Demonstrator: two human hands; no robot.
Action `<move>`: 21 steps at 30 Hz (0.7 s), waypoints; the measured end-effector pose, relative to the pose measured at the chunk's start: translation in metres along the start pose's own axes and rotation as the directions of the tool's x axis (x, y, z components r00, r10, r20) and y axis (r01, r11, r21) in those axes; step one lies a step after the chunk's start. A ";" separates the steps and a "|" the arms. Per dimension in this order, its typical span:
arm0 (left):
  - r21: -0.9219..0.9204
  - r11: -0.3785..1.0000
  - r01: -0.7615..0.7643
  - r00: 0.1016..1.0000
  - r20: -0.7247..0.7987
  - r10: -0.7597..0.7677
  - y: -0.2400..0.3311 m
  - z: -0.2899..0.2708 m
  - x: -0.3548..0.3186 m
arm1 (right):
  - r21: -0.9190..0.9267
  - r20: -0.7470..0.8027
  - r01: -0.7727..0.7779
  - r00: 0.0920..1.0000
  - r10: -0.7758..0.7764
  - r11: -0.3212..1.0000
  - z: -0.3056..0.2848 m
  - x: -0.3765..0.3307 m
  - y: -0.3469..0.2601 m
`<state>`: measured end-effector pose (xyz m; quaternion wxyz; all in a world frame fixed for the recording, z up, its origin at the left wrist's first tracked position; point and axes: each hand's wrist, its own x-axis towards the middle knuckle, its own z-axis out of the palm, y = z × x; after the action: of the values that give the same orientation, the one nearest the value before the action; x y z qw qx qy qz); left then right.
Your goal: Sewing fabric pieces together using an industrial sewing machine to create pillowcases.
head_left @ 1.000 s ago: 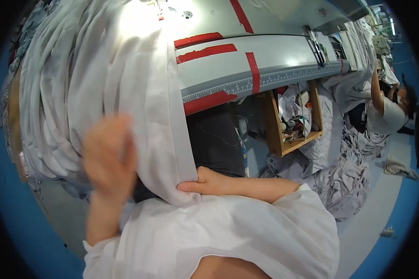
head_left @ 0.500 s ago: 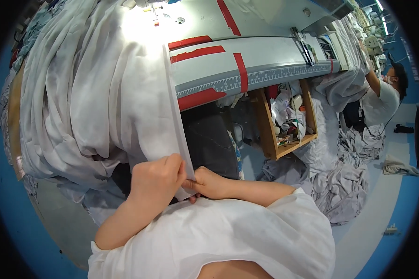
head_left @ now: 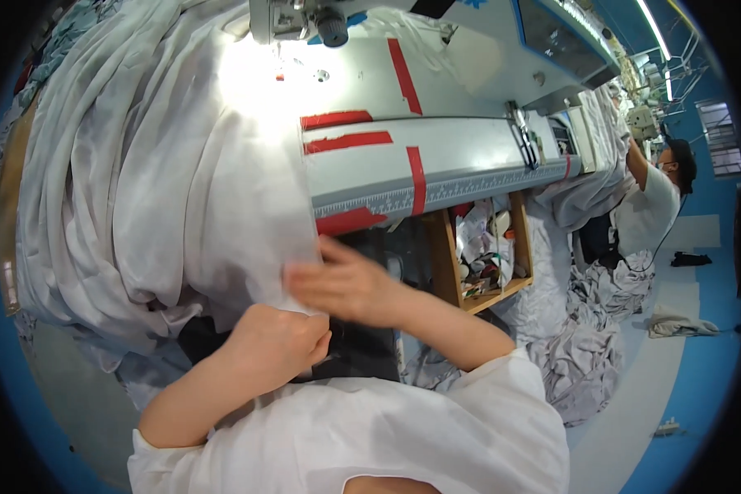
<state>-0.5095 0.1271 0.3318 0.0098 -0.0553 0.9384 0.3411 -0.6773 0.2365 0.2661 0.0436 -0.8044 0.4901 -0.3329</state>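
Observation:
A long spread of white fabric [head_left: 160,198] hangs in deep folds from the sewing machine [head_left: 358,74] toward my lap, its straight edge running down beside the machine bed. My left hand [head_left: 276,346] is closed in a fist at the lower end of that edge, gripping the fabric. Just above it, my right hand [head_left: 346,284] lies across the edge with its fingers stretched out and the thumb apart. Motion blurs its fingertips, and it appears to hold nothing. The lamp glare washes out the cloth near the needle.
Red tape strips [head_left: 417,181] and a printed ruler [head_left: 469,183] mark the table's front edge. Scissors or snips [head_left: 523,136] lie on the table. Below hangs an open wooden drawer [head_left: 523,247] full of odds and ends. At right, a co-worker [head_left: 650,198] sits among fabric heaps [head_left: 589,346].
My right hand has let go of the fabric's lower end and moved up onto its edge, fingers opening out. My left hand stays closed low on the cloth. The view has tilted upward.

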 end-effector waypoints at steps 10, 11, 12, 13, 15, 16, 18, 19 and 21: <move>0.257 0.710 0.655 0.602 -0.746 -0.285 -0.175 -0.101 0.018 | 0.327 -0.034 -0.129 0.988 0.148 0.936 0.012 0.000 0.006; 0.251 0.708 0.660 0.597 -0.747 -0.292 -0.184 -0.108 0.022 | 0.306 -0.047 -0.090 0.993 0.110 0.948 0.008 0.006 0.007; 0.252 0.723 0.643 0.605 -0.746 -0.278 -0.194 -0.114 0.032 | 0.279 -0.054 -0.070 0.995 0.088 0.958 0.004 0.007 0.007; 0.253 0.738 0.626 0.612 -0.746 -0.263 -0.202 -0.118 0.041 | 0.277 -0.043 -0.085 0.994 0.101 0.957 0.001 0.008 0.010; 0.220 0.776 0.591 0.606 -0.756 -0.247 -0.211 -0.128 0.055 | 0.245 -0.021 -0.078 0.996 0.085 0.966 -0.005 0.014 0.020; 0.216 0.766 0.605 0.604 -0.752 -0.264 -0.215 -0.133 0.061 | 0.247 -0.017 -0.079 0.996 0.086 0.966 -0.007 0.017 0.023; 0.235 0.753 0.615 0.602 -0.757 -0.256 -0.229 -0.142 0.071 | 0.276 -0.011 -0.115 0.992 0.123 0.954 -0.012 0.023 0.026; 0.227 0.754 0.616 0.597 -0.759 -0.260 -0.238 -0.147 0.077 | 0.275 -0.003 -0.115 0.993 0.121 0.955 -0.014 0.027 0.029; 0.162 0.779 0.606 0.584 -0.755 -0.297 -0.252 -0.160 0.088 | 0.251 0.001 -0.122 0.992 0.126 0.960 -0.018 0.033 0.033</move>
<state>-0.5656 -0.1761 0.2890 -0.2419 -0.4182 0.8721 0.0784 -0.7027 0.1965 0.2830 0.1620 -0.7576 0.4938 -0.3949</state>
